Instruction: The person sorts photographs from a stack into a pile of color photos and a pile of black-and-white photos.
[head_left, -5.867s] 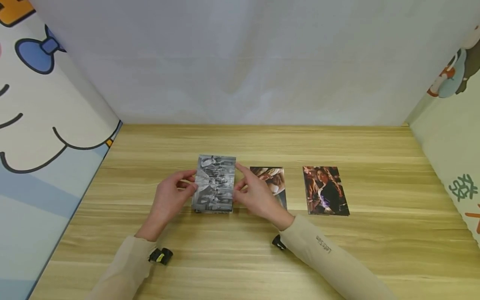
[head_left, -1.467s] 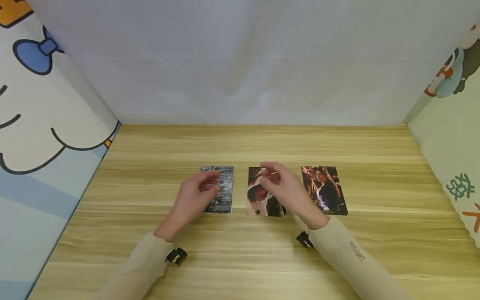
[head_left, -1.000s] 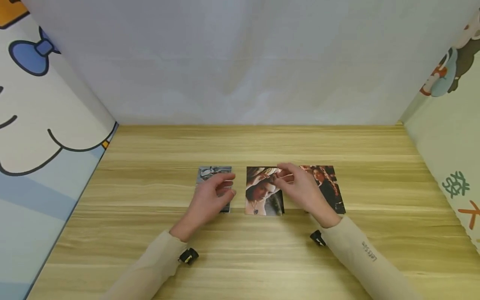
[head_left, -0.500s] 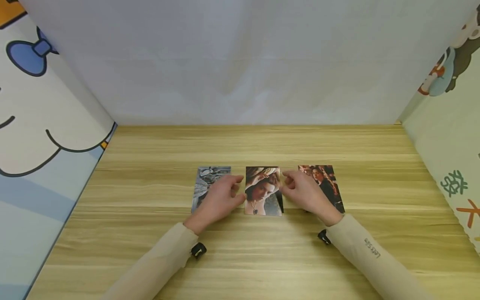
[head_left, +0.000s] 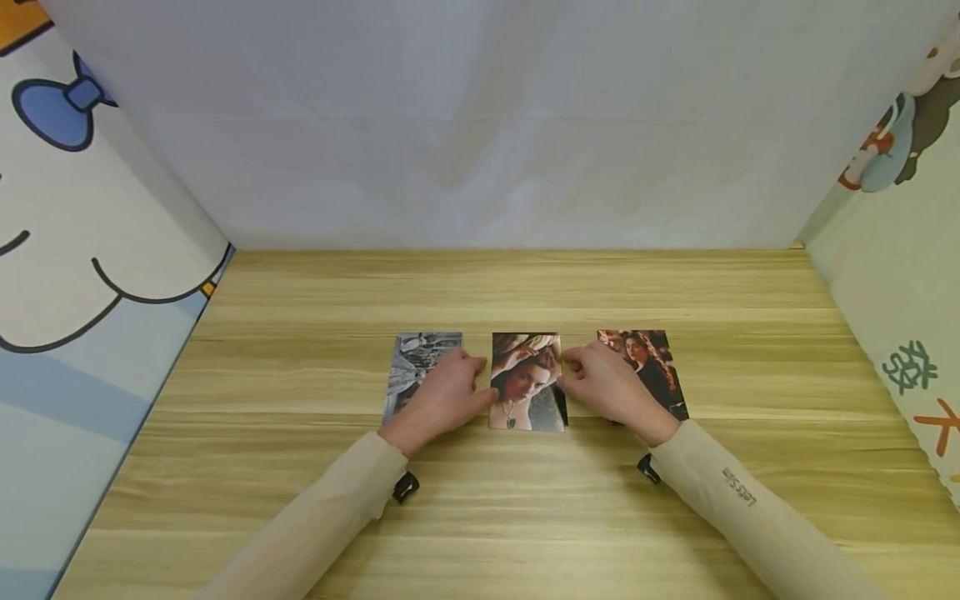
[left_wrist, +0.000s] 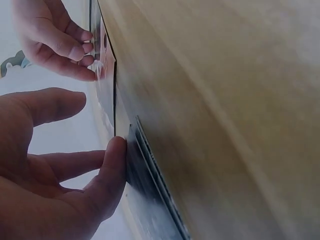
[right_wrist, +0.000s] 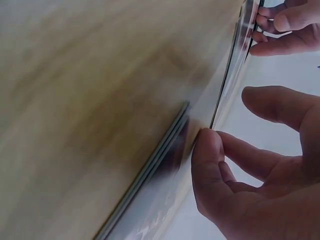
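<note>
Three photo piles lie in a row on the wooden table (head_left: 480, 517): a black-and-white photo (head_left: 417, 360) on the left, a colour portrait (head_left: 525, 383) in the middle and a dark portrait (head_left: 654, 371) on the right. My left hand (head_left: 446, 396) lies over the black-and-white pile, its fingertips against the middle portrait's left edge. My right hand (head_left: 603, 387) touches that portrait's right edge and partly covers the right pile. In the left wrist view, the left hand (left_wrist: 60, 170) has relaxed fingers, one tip at a pile's edge (left_wrist: 150, 195). The right hand (right_wrist: 240, 180) looks the same.
A white backdrop (head_left: 480, 125) closes the far side. Cartoon-printed panels stand at the left (head_left: 90, 275) and right (head_left: 892, 275). Small black wrist cameras (head_left: 405, 487) sit under both sleeves.
My left hand slid right, off the middle of the black-and-white pile, to the middle portrait's left edge. My right hand drew back from the portrait's top to its right edge.
</note>
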